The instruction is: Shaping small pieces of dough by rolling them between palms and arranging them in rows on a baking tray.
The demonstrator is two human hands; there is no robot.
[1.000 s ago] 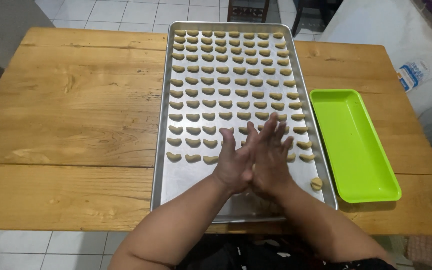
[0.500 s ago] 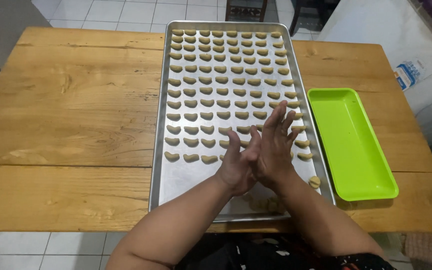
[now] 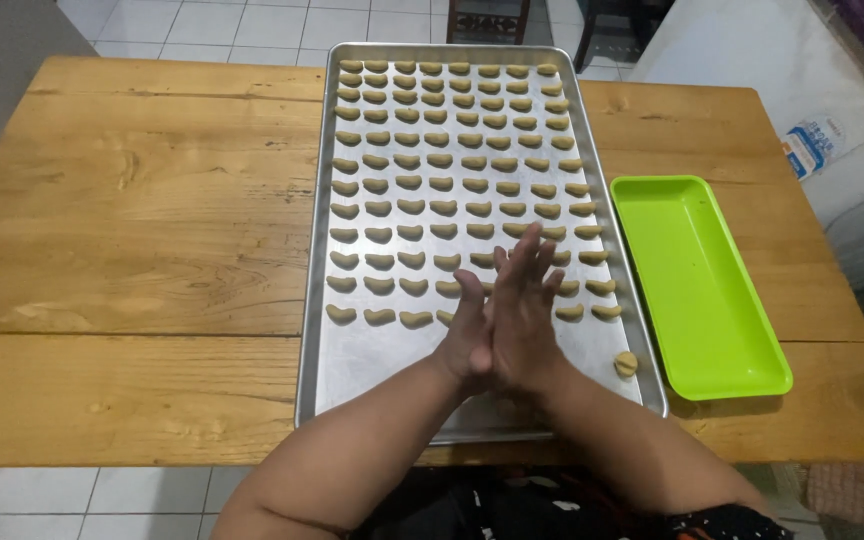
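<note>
- The left hand (image 3: 467,335) and the right hand (image 3: 527,315) are pressed palm to palm over the near part of a metal baking tray (image 3: 352,370), fingers straight and pointing away from the person.
- Whether a piece of dough lies between the palms cannot be told; nothing shows between them.
- Just beyond the fingertips and to both sides of the hands lie rows of small crescent-shaped dough pieces (image 3: 452,160), filling the tray from its far end up to the hands.
- The nearest row ends just left of the left hand, with a crescent (image 3: 415,319) close beside it.
- To the right of the right hand, near the tray's right rim, sits a small ball of dough (image 3: 626,364), apart from the rows.
- Farther right, beside the tray, a bright green plastic tray (image 3: 702,290) rests on the wooden desk (image 3: 132,230).
- The tray's bare metal shows left of and under the forearms.
</note>
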